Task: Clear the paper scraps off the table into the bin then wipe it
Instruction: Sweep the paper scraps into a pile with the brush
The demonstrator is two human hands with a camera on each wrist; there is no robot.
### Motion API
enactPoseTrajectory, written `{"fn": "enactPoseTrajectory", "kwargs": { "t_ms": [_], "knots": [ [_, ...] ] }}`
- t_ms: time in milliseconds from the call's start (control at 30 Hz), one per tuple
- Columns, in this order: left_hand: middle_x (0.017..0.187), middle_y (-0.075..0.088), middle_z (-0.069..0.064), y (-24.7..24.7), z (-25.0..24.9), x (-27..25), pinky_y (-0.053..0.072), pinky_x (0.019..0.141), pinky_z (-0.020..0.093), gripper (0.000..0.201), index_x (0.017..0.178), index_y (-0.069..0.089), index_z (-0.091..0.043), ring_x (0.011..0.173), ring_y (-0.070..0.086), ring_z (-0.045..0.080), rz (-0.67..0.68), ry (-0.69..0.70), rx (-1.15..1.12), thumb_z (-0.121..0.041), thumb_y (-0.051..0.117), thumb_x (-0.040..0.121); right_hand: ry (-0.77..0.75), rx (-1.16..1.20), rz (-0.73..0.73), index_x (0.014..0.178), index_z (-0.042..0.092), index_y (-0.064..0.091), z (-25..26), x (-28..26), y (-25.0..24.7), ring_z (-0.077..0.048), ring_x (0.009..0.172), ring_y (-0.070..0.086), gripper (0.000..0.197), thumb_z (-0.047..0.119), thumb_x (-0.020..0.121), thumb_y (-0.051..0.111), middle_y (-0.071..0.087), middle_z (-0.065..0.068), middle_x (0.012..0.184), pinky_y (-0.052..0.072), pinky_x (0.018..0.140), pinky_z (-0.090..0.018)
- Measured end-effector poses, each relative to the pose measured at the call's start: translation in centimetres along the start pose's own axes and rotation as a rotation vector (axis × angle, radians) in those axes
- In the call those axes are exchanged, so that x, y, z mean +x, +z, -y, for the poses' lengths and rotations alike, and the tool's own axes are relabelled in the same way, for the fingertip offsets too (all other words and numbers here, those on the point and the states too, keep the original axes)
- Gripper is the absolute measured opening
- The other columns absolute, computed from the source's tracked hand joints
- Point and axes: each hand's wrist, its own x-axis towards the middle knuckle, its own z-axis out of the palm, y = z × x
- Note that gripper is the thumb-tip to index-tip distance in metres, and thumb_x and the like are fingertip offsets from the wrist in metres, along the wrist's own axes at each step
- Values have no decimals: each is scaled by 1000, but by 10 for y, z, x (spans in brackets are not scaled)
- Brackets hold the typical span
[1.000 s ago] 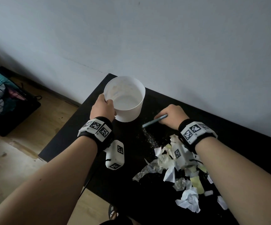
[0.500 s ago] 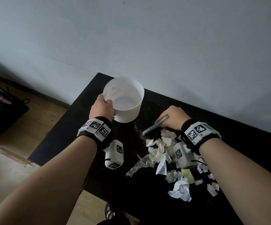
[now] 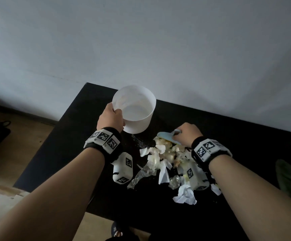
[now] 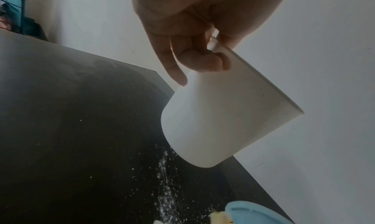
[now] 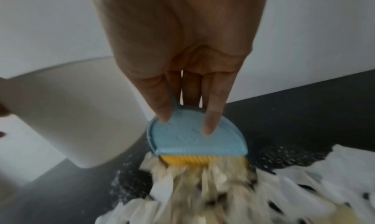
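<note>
The left hand (image 3: 111, 119) grips the rim of the white bin (image 3: 135, 110), thumb inside and fingers curled on the outer wall, holding it tilted above the black table (image 3: 75, 153). The right hand (image 3: 186, 134) pinches the blue dustpan (image 5: 194, 137) between thumb and fingers. Paper scraps (image 3: 162, 159) lie against the dustpan's front edge. Compared with 0.5 s earlier, the dustpan tilts flatter and the scraps sit more bunched.

White bin (image 3: 135, 111), black table (image 3: 68, 150) dusted with white specks (image 4: 164, 184), white and pale yellow paper scraps (image 3: 165, 159), light blue dustpan (image 5: 194, 137) with yellow ribbed edge, black wristbands (image 3: 104, 140) bearing black-and-white square-patterned tags, pale grey wall (image 3: 141, 40), tan wood floor (image 3: 7, 164) at left.
</note>
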Motion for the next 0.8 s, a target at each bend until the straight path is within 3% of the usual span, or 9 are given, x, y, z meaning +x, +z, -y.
{"fn": "enactPoseTrajectory", "kwargs": {
  "t_ms": [167, 267, 367, 533, 633, 700, 800],
  "knots": [
    [62, 63, 1, 5, -7, -6, 56, 77, 41, 31, 113, 53, -20, 73, 66, 29, 50, 42, -17, -20, 34, 88, 55, 1, -186, 70, 16, 62, -12, -15, -15, -25, 72, 61, 29, 29, 93, 52, 51, 1, 60, 38, 58, -26],
    [62, 63, 0, 7, -9, -10, 55, 76, 40, 31, 114, 52, -21, 68, 63, 26, 74, 58, -26, -19, 35, 88, 227, 9, -363, 87, 1, 68, -42, -36, -24, -31, 73, 62, 34, 27, 96, 48, 59, -8, 67, 36, 53, -23],
    [63, 63, 0, 10, -11, -15, 55, 75, 39, 33, 118, 51, -22, 67, 63, 25, 95, 85, -22, -19, 35, 89, 373, -27, -461, 103, -3, 68, -67, -57, -25, -37, 93, 65, 34, 21, 97, 45, 69, -22, 96, 39, 67, -29],
    [63, 64, 1, 17, -15, -23, 57, 79, 44, 31, 116, 51, -20, 77, 68, 29, 134, 128, -20, -19, 35, 89, 469, -20, -268, 112, 11, 70, -76, -64, 2, -32, 94, 65, 30, 23, 97, 47, 70, -15, 99, 43, 68, -28],
    [63, 64, 1, 21, -16, -27, 57, 76, 41, 30, 116, 51, -19, 71, 65, 26, 159, 155, -7, -18, 35, 90, 349, -7, -189, 114, 16, 70, -61, -63, 18, -28, 86, 64, 30, 25, 97, 48, 68, -11, 93, 44, 69, -28],
    [62, 63, 0, 22, -16, -29, 55, 71, 36, 30, 115, 51, -19, 67, 63, 24, 169, 170, -4, -18, 35, 90, 249, -5, -170, 116, 17, 69, -50, -63, 19, -26, 86, 64, 30, 24, 97, 47, 70, -11, 98, 47, 71, -29],
    [60, 62, 0, 23, -16, -32, 51, 64, 30, 31, 116, 51, -19, 65, 62, 23, 181, 192, -2, -18, 35, 90, 188, 4, -243, 115, 18, 69, -50, -68, 10, -26, 88, 66, 31, 24, 97, 45, 71, -11, 100, 53, 75, -33]
  ]
}}
